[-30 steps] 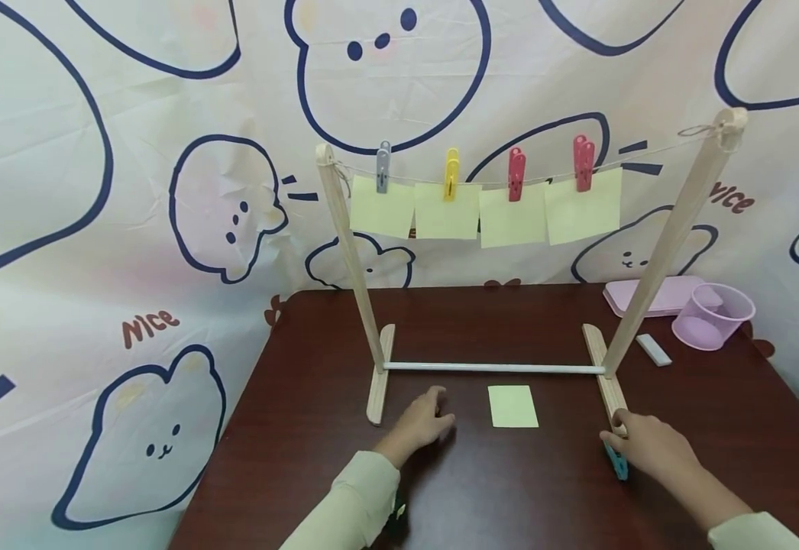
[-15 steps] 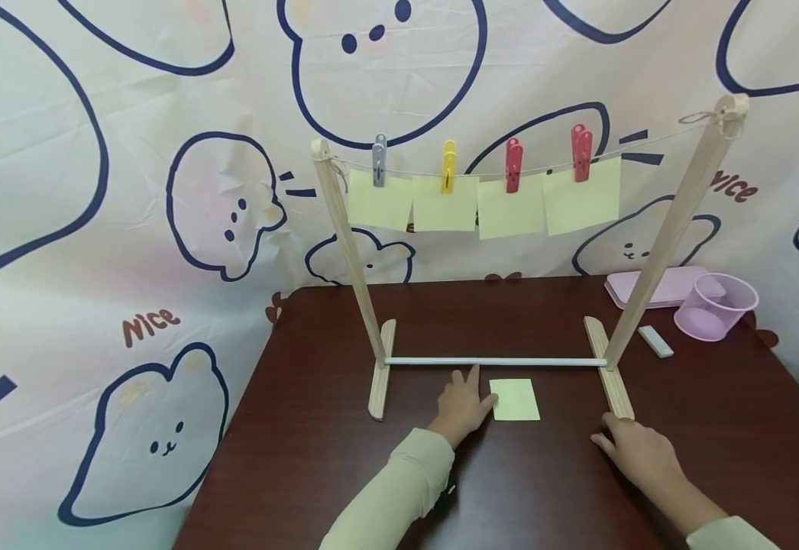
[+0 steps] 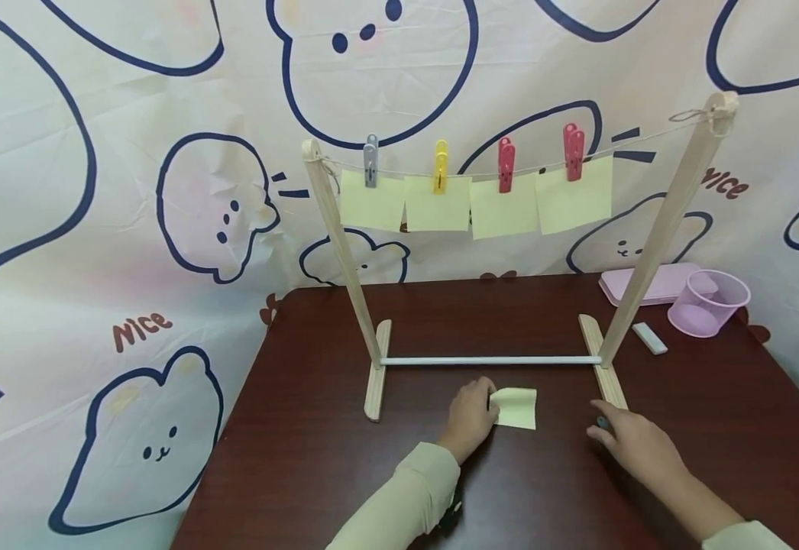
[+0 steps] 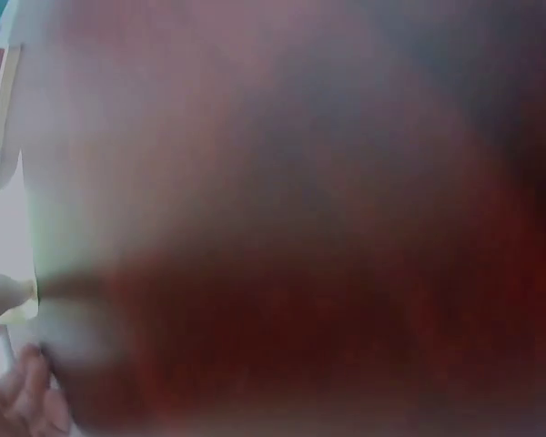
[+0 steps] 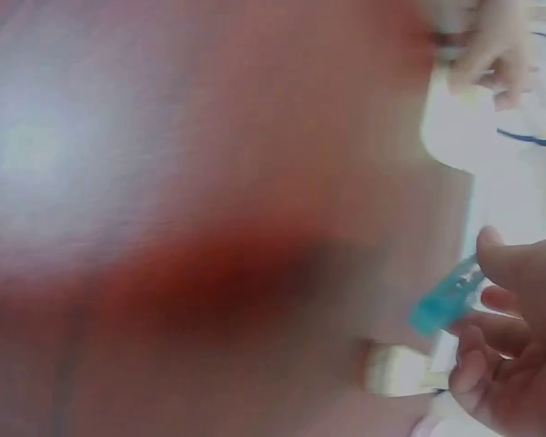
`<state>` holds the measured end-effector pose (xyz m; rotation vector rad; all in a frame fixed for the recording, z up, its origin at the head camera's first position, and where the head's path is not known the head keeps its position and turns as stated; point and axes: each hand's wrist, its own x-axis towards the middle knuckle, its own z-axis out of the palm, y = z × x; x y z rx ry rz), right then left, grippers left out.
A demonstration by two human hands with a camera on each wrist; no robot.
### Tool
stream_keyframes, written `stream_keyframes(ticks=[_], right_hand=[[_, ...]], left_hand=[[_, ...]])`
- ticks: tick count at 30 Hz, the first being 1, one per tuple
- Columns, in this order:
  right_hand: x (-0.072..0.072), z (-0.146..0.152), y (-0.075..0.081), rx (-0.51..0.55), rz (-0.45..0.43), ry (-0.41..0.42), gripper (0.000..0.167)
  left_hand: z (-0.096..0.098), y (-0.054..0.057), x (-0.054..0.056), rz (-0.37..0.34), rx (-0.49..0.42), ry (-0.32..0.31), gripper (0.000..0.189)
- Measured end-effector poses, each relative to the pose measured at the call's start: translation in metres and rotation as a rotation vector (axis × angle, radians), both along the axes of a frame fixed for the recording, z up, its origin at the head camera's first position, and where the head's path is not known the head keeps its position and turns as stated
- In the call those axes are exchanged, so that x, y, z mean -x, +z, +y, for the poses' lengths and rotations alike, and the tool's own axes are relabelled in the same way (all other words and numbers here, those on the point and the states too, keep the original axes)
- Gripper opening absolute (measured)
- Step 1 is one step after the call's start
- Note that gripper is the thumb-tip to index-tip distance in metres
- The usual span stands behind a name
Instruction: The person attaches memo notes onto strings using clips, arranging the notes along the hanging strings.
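Observation:
My left hand (image 3: 470, 416) pinches the left edge of a pale yellow sticky note (image 3: 519, 408), which bends up at that side low over the table. In the left wrist view the thumb presses on the note (image 4: 11, 223) with fingers beneath. My right hand (image 3: 642, 444) holds a teal clothespin (image 5: 448, 299) between thumb and fingers, beside the rack's right foot (image 3: 611, 386); in the head view the hand covers most of it. Behind the hands, a string between two wooden posts carries several sticky notes (image 3: 438, 205), clipped by grey, yellow (image 3: 440, 166) and red clothespins.
A white rod (image 3: 489, 360) joins the rack's wooden feet at table level. To the right are a small white block (image 3: 650, 338), a translucent purple cup (image 3: 707, 305) and a pink case (image 3: 661, 284). A patterned cloth hangs behind the dark table (image 3: 289, 458).
My left hand moved right to the loose sticky note and took hold of its left edge, lifting it. The right hand shifted slightly, keeping the teal clothespin.

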<state>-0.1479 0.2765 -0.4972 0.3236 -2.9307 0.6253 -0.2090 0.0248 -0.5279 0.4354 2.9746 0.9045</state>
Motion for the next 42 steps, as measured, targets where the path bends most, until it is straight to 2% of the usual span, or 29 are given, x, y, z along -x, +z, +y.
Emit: stream_keyframes(ticks=[3, 6, 9, 11, 12, 13, 15, 17, 20, 23, 25, 28, 34, 38, 40, 42], right_hand=[[0.001, -0.001, 0.018, 0.162, -0.08, 0.04, 0.041], [0.003, 0.003, 0.035, 0.42, -0.215, 0.148, 0.034], [0.006, 0.01, 0.053, 0.695, -0.339, 0.285, 0.025], [0.008, 0.014, 0.067, 0.814, -0.354, 0.361, 0.021], [0.009, 0.015, 0.075, 0.84, -0.336, 0.37, 0.021], [0.01, 0.016, 0.084, 0.845, -0.3, 0.357, 0.021], [0.013, 0.017, 0.105, 0.805, -0.156, 0.301, 0.024], [0.017, 0.016, 0.13, 0.737, 0.022, 0.191, 0.026], [0.026, 0.015, 0.168, 0.715, 0.263, 0.06, 0.026], [0.037, 0.012, 0.203, 0.787, 0.411, -0.003, 0.022], [0.043, 0.008, 0.225, 0.784, 0.491, -0.03, 0.019], [0.053, -0.002, 0.255, 0.749, 0.544, -0.062, 0.013], [0.075, -0.019, 0.308, 0.629, 0.587, -0.085, 0.006], [0.09, -0.024, 0.331, 0.502, 0.664, -0.114, 0.022], [0.096, -0.025, 0.339, 0.463, 0.656, -0.133, 0.03], [0.101, -0.026, 0.345, 0.476, 0.594, -0.144, 0.03]], left_hand=[[0.004, -0.001, -0.004, -0.072, -0.233, -0.012, 0.018], [0.008, 0.004, -0.004, -0.142, -0.396, -0.029, 0.017], [0.013, 0.02, -0.001, -0.169, -0.466, -0.058, 0.013], [0.016, 0.036, 0.003, -0.161, -0.495, -0.082, 0.015], [0.017, 0.045, 0.005, -0.158, -0.511, -0.089, 0.016], [0.02, 0.055, 0.008, -0.157, -0.529, -0.092, 0.016], [0.025, 0.076, 0.013, -0.148, -0.572, -0.087, 0.015], [0.031, 0.099, 0.019, -0.137, -0.621, -0.075, 0.015], [0.038, 0.132, 0.027, -0.117, -0.66, -0.051, 0.015], [0.043, 0.162, 0.034, -0.067, -0.677, -0.056, 0.017], [0.046, 0.18, 0.038, -0.042, -0.689, -0.062, 0.018], [0.05, 0.202, 0.044, -0.008, -0.706, -0.079, 0.019], [0.066, 0.241, 0.051, -0.028, -0.748, -0.107, 0.019], [0.079, 0.262, 0.052, -0.012, -0.755, -0.094, 0.02], [0.084, 0.271, 0.053, -0.018, -0.768, -0.087, 0.02], [0.088, 0.278, 0.054, -0.022, -0.788, -0.082, 0.021]])
